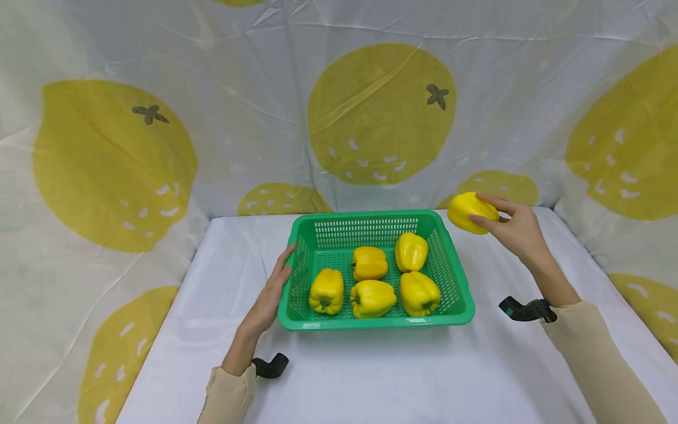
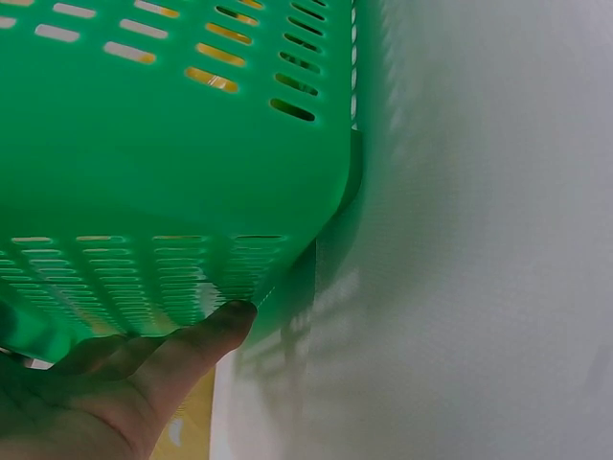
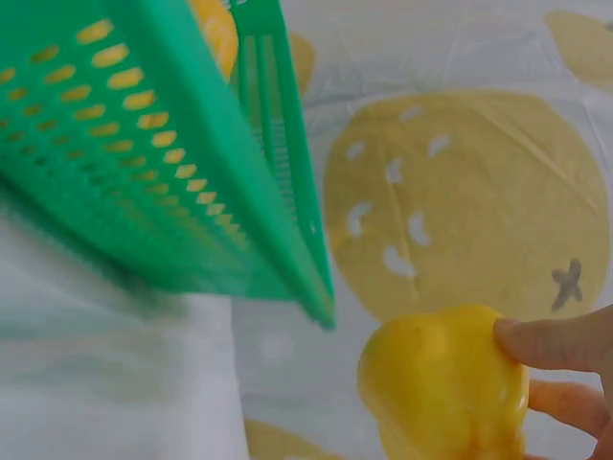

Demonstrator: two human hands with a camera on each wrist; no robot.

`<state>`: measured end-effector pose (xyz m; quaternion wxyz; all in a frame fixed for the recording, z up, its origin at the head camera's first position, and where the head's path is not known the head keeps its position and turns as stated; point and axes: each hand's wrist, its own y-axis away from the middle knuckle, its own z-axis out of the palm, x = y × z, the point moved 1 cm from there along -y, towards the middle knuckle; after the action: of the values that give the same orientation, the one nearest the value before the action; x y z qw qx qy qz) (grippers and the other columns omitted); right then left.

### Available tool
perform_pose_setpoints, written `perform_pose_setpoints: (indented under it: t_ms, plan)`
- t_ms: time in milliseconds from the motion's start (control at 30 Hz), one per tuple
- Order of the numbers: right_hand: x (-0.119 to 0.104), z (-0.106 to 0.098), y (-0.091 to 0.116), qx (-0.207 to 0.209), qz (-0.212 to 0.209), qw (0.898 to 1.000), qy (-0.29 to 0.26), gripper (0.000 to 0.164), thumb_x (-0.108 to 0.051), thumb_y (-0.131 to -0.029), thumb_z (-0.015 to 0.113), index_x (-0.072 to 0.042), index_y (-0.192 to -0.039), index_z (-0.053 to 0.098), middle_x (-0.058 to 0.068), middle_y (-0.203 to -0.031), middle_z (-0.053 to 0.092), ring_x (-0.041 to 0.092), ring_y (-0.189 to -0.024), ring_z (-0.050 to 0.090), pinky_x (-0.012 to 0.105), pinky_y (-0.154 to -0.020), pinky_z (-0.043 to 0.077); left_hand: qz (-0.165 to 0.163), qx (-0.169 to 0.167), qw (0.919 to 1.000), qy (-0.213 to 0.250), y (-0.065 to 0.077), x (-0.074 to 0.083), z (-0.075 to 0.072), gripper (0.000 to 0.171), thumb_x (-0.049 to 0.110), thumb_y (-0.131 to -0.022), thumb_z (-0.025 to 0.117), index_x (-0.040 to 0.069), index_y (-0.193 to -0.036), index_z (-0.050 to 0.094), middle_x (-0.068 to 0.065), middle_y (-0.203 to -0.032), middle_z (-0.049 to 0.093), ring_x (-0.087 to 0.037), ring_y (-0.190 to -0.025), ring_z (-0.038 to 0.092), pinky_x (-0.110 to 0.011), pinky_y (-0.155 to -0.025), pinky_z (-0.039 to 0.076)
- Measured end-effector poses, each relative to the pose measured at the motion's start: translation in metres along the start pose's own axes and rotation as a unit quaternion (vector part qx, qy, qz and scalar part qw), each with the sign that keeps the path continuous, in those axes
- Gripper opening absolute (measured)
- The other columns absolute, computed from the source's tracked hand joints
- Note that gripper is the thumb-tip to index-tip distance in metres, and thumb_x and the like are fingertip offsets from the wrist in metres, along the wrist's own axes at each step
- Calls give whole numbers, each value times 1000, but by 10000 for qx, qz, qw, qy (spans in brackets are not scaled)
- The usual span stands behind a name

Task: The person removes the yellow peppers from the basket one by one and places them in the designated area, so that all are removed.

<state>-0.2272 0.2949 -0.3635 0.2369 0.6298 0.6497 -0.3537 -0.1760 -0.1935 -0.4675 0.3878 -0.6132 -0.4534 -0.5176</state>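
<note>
A green perforated basket (image 1: 376, 323) stands on the table with several yellow bell peppers (image 1: 373, 298) in it. My left hand (image 1: 272, 294) rests against the basket's left side, fingers along the outer wall under the rim. In the left wrist view, the extended thumb of my left hand (image 2: 124, 393) touches the slotted wall of the basket (image 2: 172, 172). Beyond the basket's right rear corner, my right hand (image 1: 519, 229) pinches a yellow bell pepper (image 1: 468, 213) between thumb and fingers, raised above the table. The right wrist view shows this bell pepper (image 3: 441, 383) beside the basket (image 3: 230, 163).
A white cloth (image 1: 371, 377) covers the table. Behind and at the sides hangs a pale curtain (image 1: 254, 118) printed with large yellow fruit. Each wrist wears a black strap device (image 1: 270, 366).
</note>
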Motion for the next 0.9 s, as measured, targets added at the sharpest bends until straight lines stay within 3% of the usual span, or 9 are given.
perform_pose_setpoints:
  t_ms: [100,200,333,433,900]
  plan:
    - [15,-7,1,145,194,9997,69,68,-47,-97,71,-13,-153,52,20,-158,48,39,-140,46,16,-97,52,5,5,10000,-26,0,0,0,51,44,-115,18,41,-165,10,2,-176,1,-29,-162,0,-66,-127,3]
    - [30,-11,2,290,362,9988,139,70,-50,-96,70,-14,-153,51,20,-158,48,39,-141,44,13,-96,51,11,12,10000,-19,0,0,0,51,44,-115,19,41,-165,10,2,-176,1,-29,-162,0,-66,-127,3]
    - [49,-14,4,418,639,9969,210,71,-52,-98,67,-12,-154,49,22,-158,47,41,-142,42,45,-108,51,3,-7,10000,6,0,1,0,51,44,-115,19,41,-165,10,2,-176,1,-28,-162,0,-65,-127,3]
    - [62,-14,5,430,865,9951,192,71,-51,-100,64,-11,-156,46,24,-159,44,43,-142,39,56,-110,47,4,-19,10000,11,0,1,0,51,44,-115,19,41,-165,10,2,-176,1,-28,-162,0,-66,-127,3]
    - [105,-3,10,660,1222,9903,-8,66,-43,-102,64,-11,-156,44,27,-162,37,52,-148,32,69,-117,32,31,-36,10000,23,-1,-2,-1,53,44,-115,19,39,-166,9,1,-176,1,-29,-162,1,-66,-127,4]
